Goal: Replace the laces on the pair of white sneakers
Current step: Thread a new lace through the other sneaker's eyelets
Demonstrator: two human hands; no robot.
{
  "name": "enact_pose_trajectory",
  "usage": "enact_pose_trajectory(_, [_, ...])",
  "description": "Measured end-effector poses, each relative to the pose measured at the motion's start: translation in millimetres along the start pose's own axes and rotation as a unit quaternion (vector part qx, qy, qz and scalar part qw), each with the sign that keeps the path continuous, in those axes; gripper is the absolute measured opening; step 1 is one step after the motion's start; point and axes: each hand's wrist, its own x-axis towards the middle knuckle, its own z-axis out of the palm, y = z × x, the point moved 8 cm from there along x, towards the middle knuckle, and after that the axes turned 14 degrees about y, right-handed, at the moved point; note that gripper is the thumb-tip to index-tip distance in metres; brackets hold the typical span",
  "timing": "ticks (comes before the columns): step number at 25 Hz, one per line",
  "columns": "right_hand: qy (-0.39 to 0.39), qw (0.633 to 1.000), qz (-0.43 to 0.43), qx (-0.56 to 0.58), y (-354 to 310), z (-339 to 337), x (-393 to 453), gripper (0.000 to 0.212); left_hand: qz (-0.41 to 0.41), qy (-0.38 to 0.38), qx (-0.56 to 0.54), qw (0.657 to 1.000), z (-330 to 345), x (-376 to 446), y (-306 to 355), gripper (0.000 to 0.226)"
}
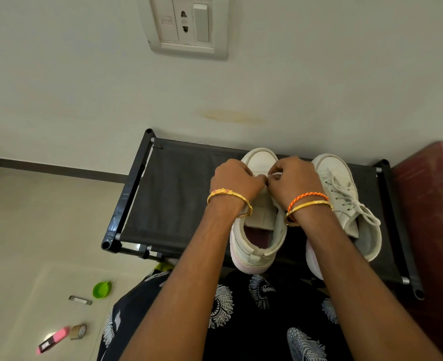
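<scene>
1. Both my hands sit over the left sneaker [258, 230], which stands on the black fabric rack [173, 194] against the wall, toe pointing away from me. The right sneaker [345, 201] is just beside it on the same rack, fully laced.
2. Left hand [232, 182]: fingers curled in, pinching something at the lowest eyelets near the toe. Right hand [292, 181]: also curled and pinching at the same spot. A short white loop of lace [275, 174] shows between them. I can't tell which hand has the tip.
3. The left sneaker's tongue looks bare below my hands, so I judge this as the first threading pass at the bottom eyelets, early in relacing this shoe.
4. To do it well: feed the tip straight through the eyelet from the same face on both sides, then pull both ends even before moving up.
5. Keep the lace flat, no twist, or the crossings will sit lumpy.
6. Steady the shoe. It overhangs the rack's near edge at the heel, and the fabric top may sag, so a hard tug could tip it toward me.
7. Use the right sneaker as the pattern for crossings.
8. Floor at left has a green lid [101, 289], a tape roll [78, 331] and a pink item [53, 339]. Not needed here.
</scene>
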Motion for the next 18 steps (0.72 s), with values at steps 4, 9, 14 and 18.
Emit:
enact_pose_trajectory(4, [0.046,0.998,0.022,0.029,6.8,-2.1,-0.4,0.018,0.006,-0.009,0.009,1.000,-1.0,2.2,0.3,0.026])
enact_pose_trajectory(9, [0.040,0.975,0.087,0.201,12.0,8.7,0.9,0.009,-0.027,-0.040,-0.018,0.999,-10.2,8.3,-9.5,0.023])
enact_pose_trajectory(14, [0.031,0.976,0.044,0.210,1.3,9.9,-1.1,0.015,-0.089,-0.086,-0.090,0.988,-9.9,10.5,-23.8,0.019])
enact_pose_trajectory(18, [0.018,0.989,0.010,0.150,-3.7,13.5,-3.8,0.015,-0.104,-0.101,-0.107,0.984,-6.6,9.7,-25.2,0.019])
